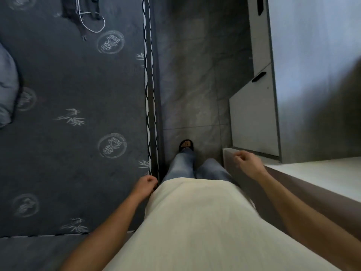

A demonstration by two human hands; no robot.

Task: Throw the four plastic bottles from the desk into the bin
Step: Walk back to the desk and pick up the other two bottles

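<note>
No plastic bottle and no bin show in the head view. My left hand (145,185) hangs beside my hip at the mattress edge, fingers curled in with nothing in them. My right hand (247,162) is raised a little over the corner of a pale surface (316,177) on the right, which may be the desk; its fingers are loosely curled and hold nothing. I look straight down at my own light shirt, jeans and a foot in a black sandal (186,145).
A dark grey patterned mattress (74,124) fills the left side, with dark clothing and a white cord (91,18) at its far end. A narrow grey tiled floor strip (191,85) runs ahead. White cabinets with black handles (257,77) line the right.
</note>
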